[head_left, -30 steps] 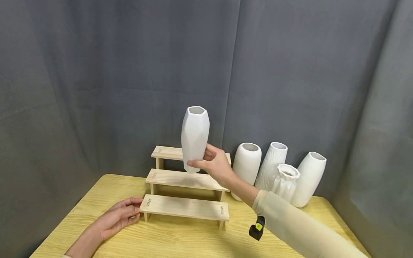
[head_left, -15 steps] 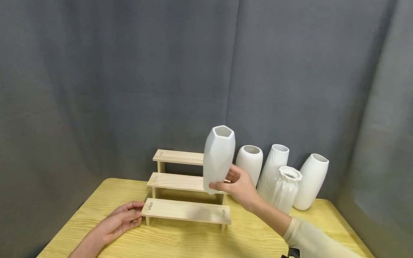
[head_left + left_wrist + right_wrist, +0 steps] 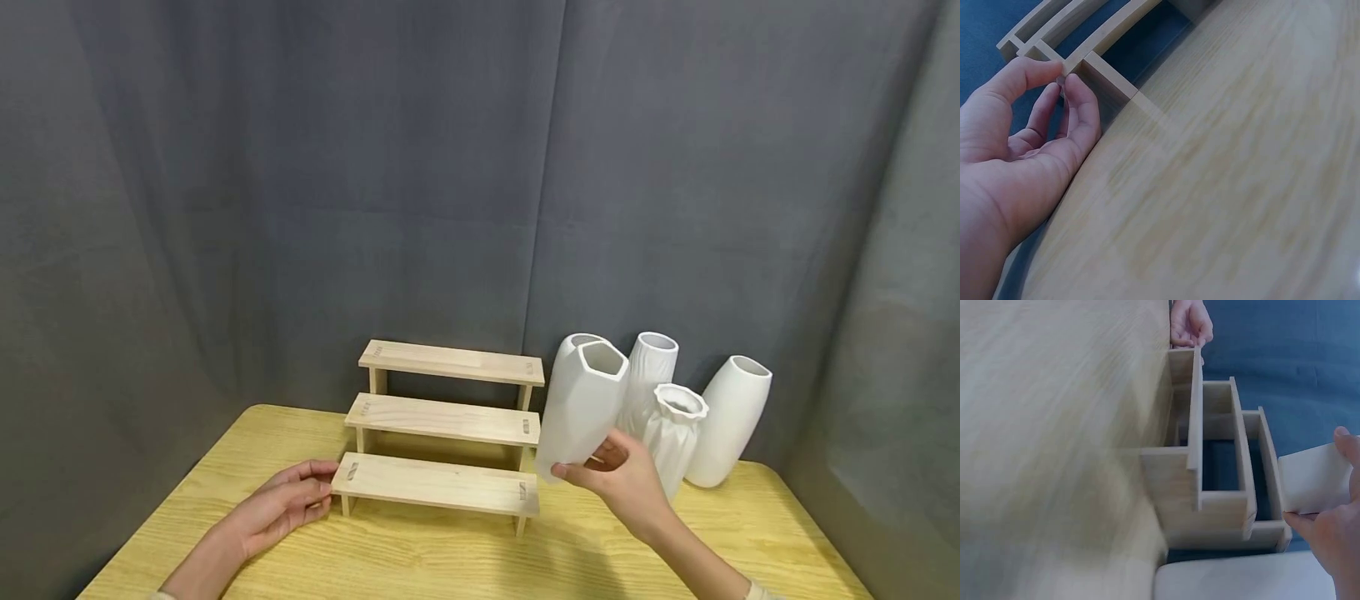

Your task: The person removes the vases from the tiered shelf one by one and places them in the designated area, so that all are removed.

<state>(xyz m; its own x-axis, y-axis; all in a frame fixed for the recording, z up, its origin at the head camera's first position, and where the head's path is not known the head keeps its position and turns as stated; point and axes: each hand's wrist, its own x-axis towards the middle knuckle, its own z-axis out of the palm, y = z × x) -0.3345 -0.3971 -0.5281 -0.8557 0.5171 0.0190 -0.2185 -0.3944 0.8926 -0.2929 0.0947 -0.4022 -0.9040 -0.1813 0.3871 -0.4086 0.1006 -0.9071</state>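
With fingers and thumb near its base, my right hand (image 3: pixel 626 487) holds a white faceted vase (image 3: pixel 577 417) with a five-sided mouth. The vase leans to the right and overlaps a rounded white vase (image 3: pixel 558 375) behind it in the head view. Its lower part (image 3: pixel 1313 481) shows between thumb and fingers in the right wrist view. My left hand (image 3: pixel 281 508) is at the left end of a three-step wooden display stand (image 3: pixel 442 483). Thumb and forefinger pinch the end of the lowest shelf (image 3: pixel 1107 37) in the left wrist view.
Right of the stand are a tall rippled vase (image 3: pixel 652 375), a short vase with a scalloped rim (image 3: pixel 675 433) and a smooth tapered vase (image 3: pixel 731 421). The wooden table (image 3: pixel 420 558) has rounded back corners. Grey curtains (image 3: pixel 450 167) hang behind and beside it.
My right hand has carried the faceted vase from above the stand to the right and down, to just in front of the other vases. The left hand stays at the stand.
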